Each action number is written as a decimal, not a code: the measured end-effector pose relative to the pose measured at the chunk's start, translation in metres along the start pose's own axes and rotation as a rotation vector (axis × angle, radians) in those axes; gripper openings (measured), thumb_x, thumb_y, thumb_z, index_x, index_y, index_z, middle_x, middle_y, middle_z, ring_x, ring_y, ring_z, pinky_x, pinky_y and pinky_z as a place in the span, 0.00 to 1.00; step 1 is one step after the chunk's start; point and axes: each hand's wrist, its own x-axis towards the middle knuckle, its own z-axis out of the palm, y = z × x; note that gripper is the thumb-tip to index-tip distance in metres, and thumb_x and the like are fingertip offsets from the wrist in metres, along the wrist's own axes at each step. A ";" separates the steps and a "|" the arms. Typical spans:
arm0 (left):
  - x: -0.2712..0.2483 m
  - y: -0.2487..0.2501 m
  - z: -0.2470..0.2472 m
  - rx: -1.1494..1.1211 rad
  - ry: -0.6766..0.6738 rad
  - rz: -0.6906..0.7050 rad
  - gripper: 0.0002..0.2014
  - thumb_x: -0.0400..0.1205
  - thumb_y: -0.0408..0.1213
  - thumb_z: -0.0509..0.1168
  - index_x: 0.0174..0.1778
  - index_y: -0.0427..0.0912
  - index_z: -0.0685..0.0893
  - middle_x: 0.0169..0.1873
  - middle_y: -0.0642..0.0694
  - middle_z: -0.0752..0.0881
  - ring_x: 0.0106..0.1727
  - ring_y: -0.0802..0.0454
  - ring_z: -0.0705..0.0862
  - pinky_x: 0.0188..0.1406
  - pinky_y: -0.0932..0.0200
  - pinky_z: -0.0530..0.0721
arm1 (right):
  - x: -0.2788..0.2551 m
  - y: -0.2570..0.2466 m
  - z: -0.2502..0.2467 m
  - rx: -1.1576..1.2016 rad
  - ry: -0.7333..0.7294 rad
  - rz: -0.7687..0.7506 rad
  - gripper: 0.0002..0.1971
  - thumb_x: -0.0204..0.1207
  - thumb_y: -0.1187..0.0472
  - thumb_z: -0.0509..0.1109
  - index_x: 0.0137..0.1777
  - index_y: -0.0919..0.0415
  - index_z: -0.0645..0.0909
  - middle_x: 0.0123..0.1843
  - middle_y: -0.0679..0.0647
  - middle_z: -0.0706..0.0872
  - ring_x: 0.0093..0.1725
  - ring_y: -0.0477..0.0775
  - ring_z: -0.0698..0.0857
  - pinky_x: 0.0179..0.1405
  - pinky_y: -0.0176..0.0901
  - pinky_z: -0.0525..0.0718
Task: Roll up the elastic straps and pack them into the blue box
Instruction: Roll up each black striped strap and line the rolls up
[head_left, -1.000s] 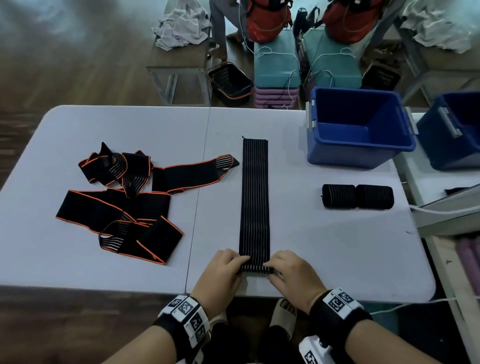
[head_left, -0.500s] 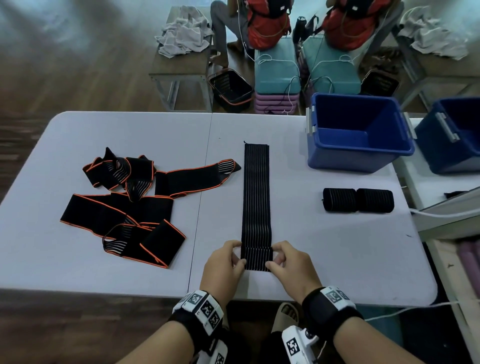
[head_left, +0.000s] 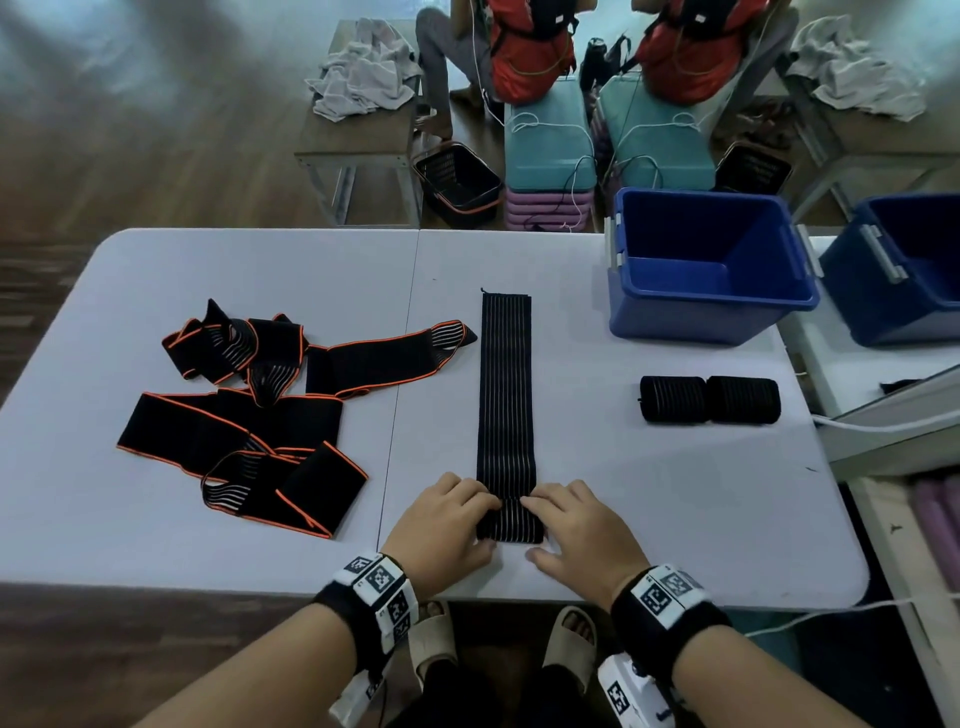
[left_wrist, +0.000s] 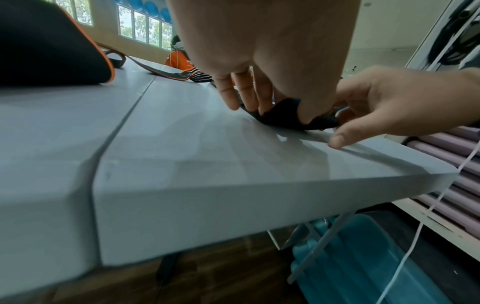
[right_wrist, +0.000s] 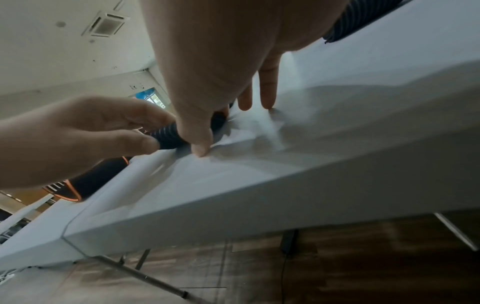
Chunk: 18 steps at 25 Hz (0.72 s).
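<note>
A long black striped elastic strap (head_left: 506, 389) lies flat down the middle of the white table (head_left: 649, 519). Its near end is turned over into a small roll (head_left: 511, 525). My left hand (head_left: 452, 525) pinches the roll's left end, and my right hand (head_left: 576, 530) grips its right end. In the left wrist view the left thumb and fingers (left_wrist: 244, 98) close on the dark roll (left_wrist: 322, 122). The right wrist view has the right thumb (right_wrist: 200, 144) in front of the roll (right_wrist: 168, 135). The blue box (head_left: 711, 270) stands open at the back right.
Two rolled black straps (head_left: 709, 399) lie side by side in front of the blue box. A loose heap of orange-edged straps (head_left: 249, 410) covers the table's left half. A second blue box (head_left: 904, 270) stands on another surface at the far right. The table's front edge is just behind my wrists.
Both hands have turned the strap's near end over and rolled it a little away from me. The roll is thicker now. Nothing else on the table has moved.
</note>
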 end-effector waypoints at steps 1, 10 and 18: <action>-0.002 0.001 0.000 -0.018 0.018 0.002 0.23 0.79 0.52 0.69 0.67 0.46 0.87 0.61 0.52 0.87 0.61 0.47 0.82 0.62 0.51 0.84 | -0.001 -0.001 0.000 0.001 -0.002 -0.009 0.26 0.61 0.54 0.83 0.62 0.57 0.89 0.57 0.48 0.89 0.51 0.55 0.87 0.47 0.45 0.90; -0.013 0.012 0.023 -0.339 0.101 -0.279 0.17 0.82 0.35 0.67 0.67 0.46 0.86 0.56 0.51 0.82 0.61 0.52 0.77 0.60 0.64 0.75 | 0.003 -0.006 0.008 0.394 -0.026 0.311 0.09 0.75 0.59 0.73 0.53 0.51 0.90 0.46 0.42 0.82 0.47 0.41 0.79 0.49 0.31 0.76; 0.003 0.011 0.024 -0.567 0.236 -0.514 0.19 0.82 0.37 0.70 0.61 0.65 0.74 0.36 0.56 0.84 0.41 0.63 0.83 0.39 0.70 0.74 | 0.013 -0.003 0.008 0.500 0.053 0.461 0.23 0.77 0.57 0.76 0.68 0.40 0.75 0.36 0.46 0.83 0.37 0.44 0.83 0.42 0.40 0.85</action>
